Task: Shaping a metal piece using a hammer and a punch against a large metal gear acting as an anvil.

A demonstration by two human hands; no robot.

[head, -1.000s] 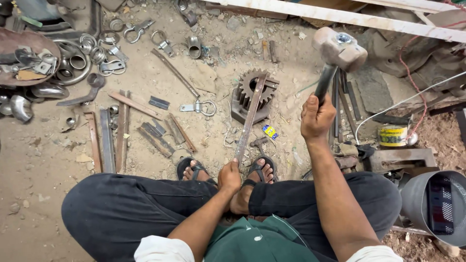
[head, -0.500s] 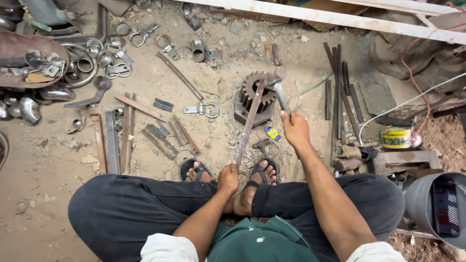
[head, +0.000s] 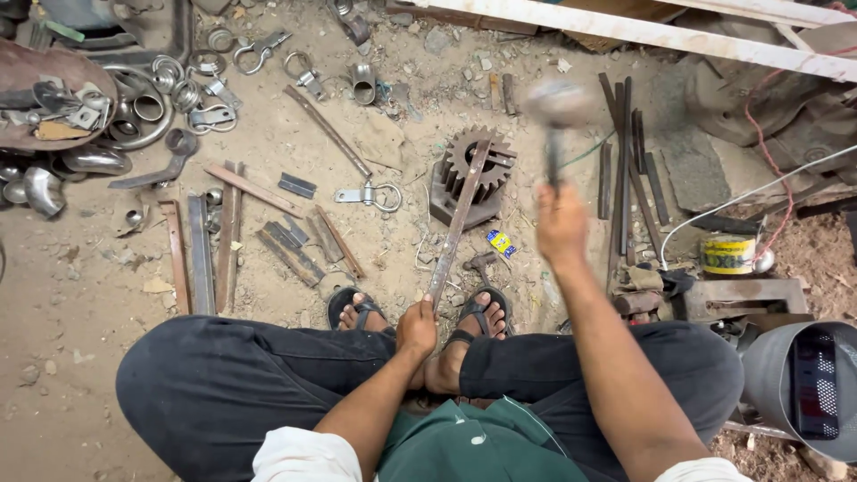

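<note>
My left hand (head: 417, 327) is closed around the near end of the bar (head: 459, 219), a long flat rusty strip that runs from between my sandalled feet toward 12 o'clock. Its far end rests on the gear (head: 480, 153), which sits on a dark block (head: 444, 203) on the sandy ground (head: 80, 321).

My right hand (head: 561, 223) is raised at about 1 o'clock from the left, fist wrapped around the handle of the hammer (head: 555, 104). The hammer head is blurred and hangs to the right of the gear, apart from it and the bar.

Just right of the bar, between it and my right hand, lies a small yellow-and-blue packet (head: 501, 243). At 3 o'clock from the gear, a bundle of dark rods (head: 625, 161) lies lengthwise. At 9 o'clock sits a shackle (head: 370, 195), and beyond it flat strips (head: 214, 236). Rings and pipe elbows (head: 134, 107) crowd the 10 o'clock corner. A yellow tin (head: 728, 254) stands at 3 o'clock from my right hand.
</note>
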